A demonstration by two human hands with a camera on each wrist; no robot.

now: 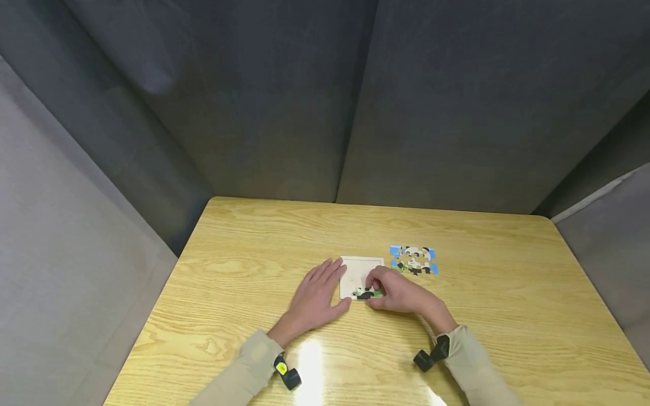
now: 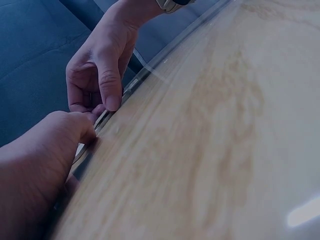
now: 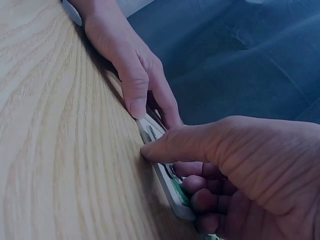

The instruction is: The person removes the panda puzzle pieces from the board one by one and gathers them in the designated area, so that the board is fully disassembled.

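A white square puzzle board (image 1: pixel 355 274) lies on the table, with panda puzzle pieces (image 1: pixel 363 295) in black, white and green along its near edge. My left hand (image 1: pixel 316 296) rests with straight fingers at the board's left side, thumb by the near left corner. At the near right part, my right hand (image 1: pixel 398 290) pinches a puzzle piece (image 3: pixel 180 192) with curled fingers, its thumb at the board's near edge. The right fingers hide part of that piece. In the left wrist view, the right hand (image 2: pixel 102 75) bends over the board's edge.
Several more panda pieces (image 1: pixel 414 260), with blue borders, lie loosely grouped to the right of the board. The wooden table (image 1: pixel 254 248) ends at a dark grey curtain (image 1: pixel 279 113) behind. Lighter grey curtains (image 1: pixel 61 254) flank the sides.
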